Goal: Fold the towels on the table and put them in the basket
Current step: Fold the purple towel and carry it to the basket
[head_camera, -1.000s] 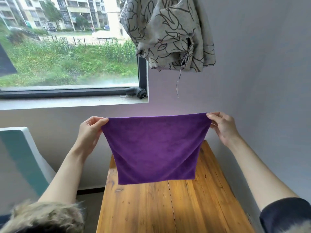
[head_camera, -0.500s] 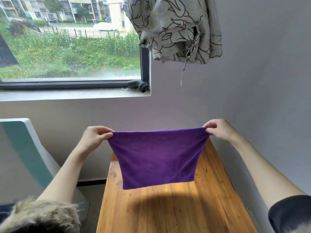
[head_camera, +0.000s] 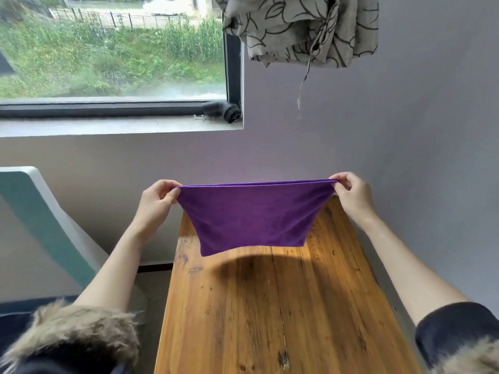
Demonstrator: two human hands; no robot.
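A purple towel (head_camera: pixel 253 214) hangs stretched between my hands above the far end of the wooden table (head_camera: pixel 270 306). My left hand (head_camera: pixel 158 201) pinches its upper left corner. My right hand (head_camera: pixel 351 194) pinches its upper right corner. The towel's top edge shows two layers. Its lower edge hangs just over the tabletop and casts a shadow there. No basket is in view.
The table runs along a grey wall on the right and ends at the wall under a window sill (head_camera: pixel 118 128). A black brush head (head_camera: pixel 222 110) lies on the sill. A patterned cloth (head_camera: pixel 299 28) hangs above. A white and teal chair (head_camera: pixel 46 220) stands left.
Both hands have come down with the towel toward the table. The towel now looks shorter, and its lower edge is close over the wood.
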